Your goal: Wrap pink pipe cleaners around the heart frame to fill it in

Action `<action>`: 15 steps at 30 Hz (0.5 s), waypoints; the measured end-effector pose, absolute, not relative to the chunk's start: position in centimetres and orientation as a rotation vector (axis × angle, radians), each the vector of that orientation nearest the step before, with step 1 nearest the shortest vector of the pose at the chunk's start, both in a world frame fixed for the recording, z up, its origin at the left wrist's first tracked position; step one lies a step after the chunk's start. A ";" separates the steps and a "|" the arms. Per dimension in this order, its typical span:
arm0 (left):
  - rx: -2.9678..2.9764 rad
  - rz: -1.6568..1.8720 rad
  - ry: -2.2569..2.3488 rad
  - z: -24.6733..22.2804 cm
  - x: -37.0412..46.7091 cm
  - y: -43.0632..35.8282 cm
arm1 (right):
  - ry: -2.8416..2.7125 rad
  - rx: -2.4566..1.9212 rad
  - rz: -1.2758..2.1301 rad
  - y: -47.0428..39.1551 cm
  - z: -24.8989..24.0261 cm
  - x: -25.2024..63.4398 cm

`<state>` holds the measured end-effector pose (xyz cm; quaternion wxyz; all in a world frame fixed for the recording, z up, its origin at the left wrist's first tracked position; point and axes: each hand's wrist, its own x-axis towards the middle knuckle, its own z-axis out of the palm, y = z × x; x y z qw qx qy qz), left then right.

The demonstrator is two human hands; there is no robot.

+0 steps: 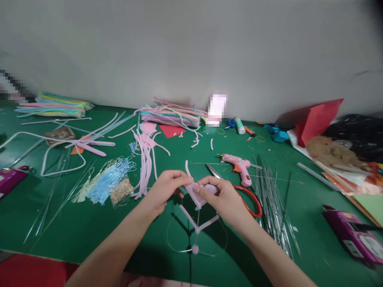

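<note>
Just in front of me, both hands meet at a folded piece of lilac pipe cleaner (pixel 206 192). My left hand (pixel 169 190) pinches its upper left side, where a loose pipe cleaner end sticks up. On the other side, my right hand (pixel 221 197) grips the piece between thumb and fingers. Below hangs a V-shaped lilac pipe cleaner (pixel 197 229) on a thin stem, with a round lilac ball (pixel 195 249) under it and thin clear wire curving to both sides. Scissors (pixel 251 199) with red handles lie partly hidden behind my right hand.
A pink glue gun (pixel 239 165) lies right of centre, beside a heap of silvery sticks (pixel 272 207). Left are blue tassels (pixel 109 181), a bag of beads (pixel 121 191) and lilac pipe cleaners (pixel 145 167). Bundled pipe cleaners (pixel 170 117) rest by the wall.
</note>
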<state>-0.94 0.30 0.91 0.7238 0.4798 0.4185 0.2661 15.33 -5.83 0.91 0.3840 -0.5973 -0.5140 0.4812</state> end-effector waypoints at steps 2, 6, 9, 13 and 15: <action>1.076 0.610 0.925 1.0 -1.0 0.3 | -1.294 -1.522 1.226 -5.7 0.8 15.4; 1.098 0.650 0.899 1.6 -1.0 0.2 | -1.190 -1.515 1.203 -5.4 0.7 15.5; 1.105 0.636 0.860 1.8 -0.9 0.1 | -1.112 -1.476 1.149 -5.4 0.9 15.5; 1.196 0.663 0.859 1.9 -0.9 -0.1 | -1.150 -1.458 1.041 -5.6 1.2 15.6; 1.211 0.693 0.862 1.9 -0.9 -0.2 | -1.223 -1.438 0.957 -5.6 1.4 15.7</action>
